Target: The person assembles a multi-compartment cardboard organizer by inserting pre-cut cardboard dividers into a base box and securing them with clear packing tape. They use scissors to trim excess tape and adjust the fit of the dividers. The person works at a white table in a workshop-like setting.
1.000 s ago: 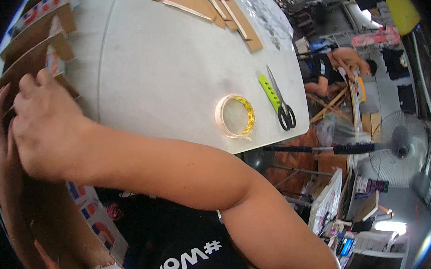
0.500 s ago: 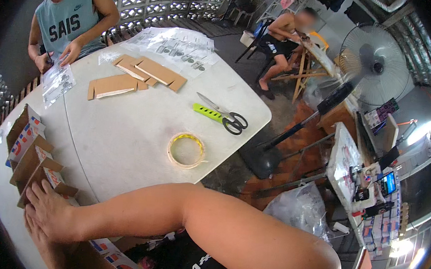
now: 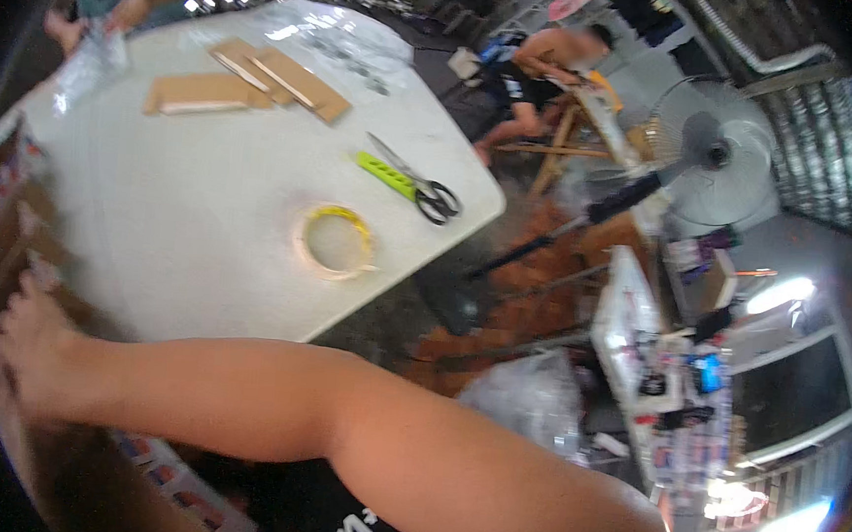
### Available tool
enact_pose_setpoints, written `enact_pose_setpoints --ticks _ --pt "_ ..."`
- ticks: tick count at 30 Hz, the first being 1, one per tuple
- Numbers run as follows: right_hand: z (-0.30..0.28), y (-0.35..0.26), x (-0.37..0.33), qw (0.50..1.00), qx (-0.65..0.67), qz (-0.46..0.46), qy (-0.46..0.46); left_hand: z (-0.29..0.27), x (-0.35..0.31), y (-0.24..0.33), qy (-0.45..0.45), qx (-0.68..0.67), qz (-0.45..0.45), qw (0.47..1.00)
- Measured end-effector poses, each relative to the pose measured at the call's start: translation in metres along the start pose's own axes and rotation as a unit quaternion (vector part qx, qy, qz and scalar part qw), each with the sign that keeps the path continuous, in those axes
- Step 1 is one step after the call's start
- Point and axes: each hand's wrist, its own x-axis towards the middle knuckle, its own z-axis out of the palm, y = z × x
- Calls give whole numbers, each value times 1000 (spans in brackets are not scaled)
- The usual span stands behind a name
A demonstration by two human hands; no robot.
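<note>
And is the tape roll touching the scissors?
Apart. The head view shows a strip of white table between the tape roll and the scissors.

Brown carton (image 3: 38, 229), red-and-blue printed; white tabletop (image 3: 199, 260); black-handled scissors (image 3: 425, 189); cream tape roll (image 3: 306, 246), yellow inside; black shirt (image 3: 306, 498), white-lettered.

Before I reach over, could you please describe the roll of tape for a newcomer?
On the white table, look between the scissors and the wearer's bent arm. There lies the roll of tape: unlike the scissors and green tool, it is a round, open ring with yellow inside.
</note>
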Motion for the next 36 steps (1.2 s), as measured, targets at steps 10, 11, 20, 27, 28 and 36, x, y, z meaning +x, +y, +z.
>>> enact_pose_setpoints --ticks 10,11,20,27,28,36 --pt "-54 -9 -8 987 -118 -34 -99 -90 -45 59 298 -90 -98 945" --pt "-70 -10 -11 981 -125 10 -148 -89 -52 77 244 -189 -144 940" --pt "-70 -26 -19 981 -136 -17 -135 -44 -58 132 -200 -62 -168 963" --pt "-68 -21 -17 984 -111 -15 -137 -30 -30 133 -205 -161 -206 943" --pt "-80 -22 -23 984 -110 -19 -141 -29 -29 134 -202 -198 -201 938" --pt "-77 -19 -23 985 -82 -41 -144 -57 -58 135 -249 -49 -307 917"
